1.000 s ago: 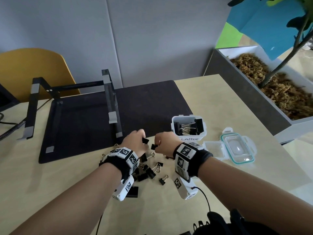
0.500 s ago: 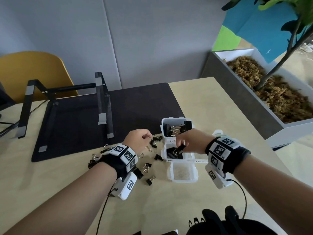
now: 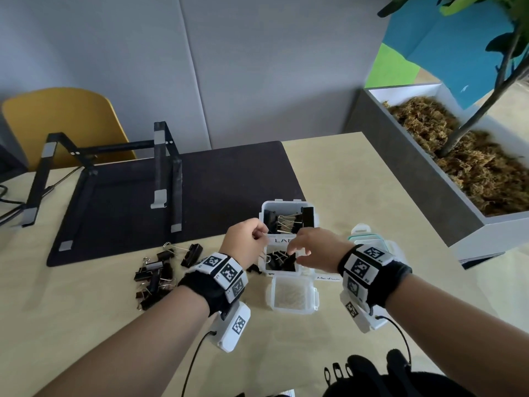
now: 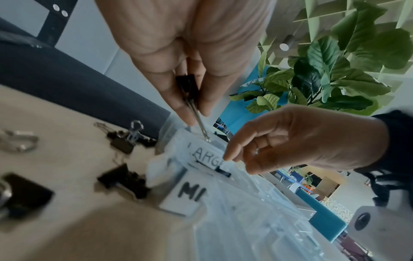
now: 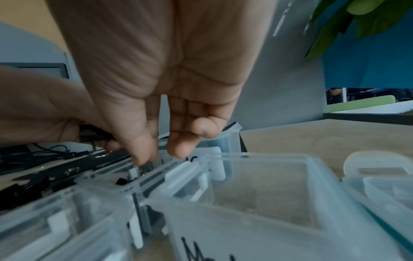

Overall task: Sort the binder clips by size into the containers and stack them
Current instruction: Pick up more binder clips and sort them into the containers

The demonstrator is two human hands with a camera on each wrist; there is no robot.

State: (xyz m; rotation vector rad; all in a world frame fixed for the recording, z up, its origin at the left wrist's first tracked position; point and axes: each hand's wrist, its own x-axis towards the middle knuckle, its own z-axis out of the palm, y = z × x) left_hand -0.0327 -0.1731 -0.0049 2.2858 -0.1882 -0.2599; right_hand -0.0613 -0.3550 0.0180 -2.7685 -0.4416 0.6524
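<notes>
Three clear plastic containers stand in a row. The far one (image 3: pixel 288 204), labelled LARGE (image 4: pixel 205 159), holds big black clips. The middle one (image 3: pixel 269 272) holds several smaller black clips. The near one (image 3: pixel 292 306) is empty. My left hand (image 3: pixel 264 239) hovers at the left rim of the middle container and pinches a black binder clip (image 4: pixel 187 88) with its wire handle pointing down. My right hand (image 3: pixel 292 250) is over the same container, thumb and fingers (image 5: pixel 178 150) pointing down, slightly apart, with nothing between them. Loose black clips (image 3: pixel 154 277) lie on the table to the left.
A teal-rimmed lid (image 3: pixel 369 239) lies right of the containers, partly behind my right wrist. A black mat (image 3: pixel 120 207) with a black laptop stand (image 3: pixel 166 167) fills the back left. A grey planter box (image 3: pixel 415 179) borders the table's right side. A yellow chair (image 3: pixel 63 124) stands behind.
Both hands left the clip pile and came over the containers. The right hand held a clip above the middle container half a second ago and now holds none. The left hand followed with its clip.
</notes>
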